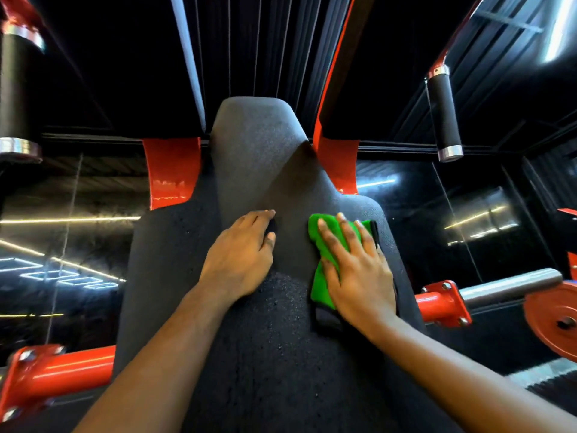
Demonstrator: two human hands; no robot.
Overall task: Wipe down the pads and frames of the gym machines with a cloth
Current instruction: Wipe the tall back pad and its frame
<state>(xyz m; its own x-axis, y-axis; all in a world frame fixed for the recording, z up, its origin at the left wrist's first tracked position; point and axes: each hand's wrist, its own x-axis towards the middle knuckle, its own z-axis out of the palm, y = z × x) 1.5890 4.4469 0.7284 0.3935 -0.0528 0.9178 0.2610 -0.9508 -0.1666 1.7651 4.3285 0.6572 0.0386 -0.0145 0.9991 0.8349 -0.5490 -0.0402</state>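
Observation:
A dark grey padded backrest (256, 145) of a red-framed gym machine fills the middle of the view. My right hand (356, 270) lies flat with spread straight fingers on a green cloth (321, 276), pressing it against the pad's right side. My left hand (243, 254) rests on the pad's centre, palm down, its fingertips bent slightly over a fold in the pad. It holds nothing.
Red frame brackets (171, 170) stand behind the pad on both sides. A black foam handle (443, 114) hangs at the upper right. A red arm with a steel peg (505, 285) and a red weight plate (555, 323) sit at the right; another red tube (62, 370) is at the lower left.

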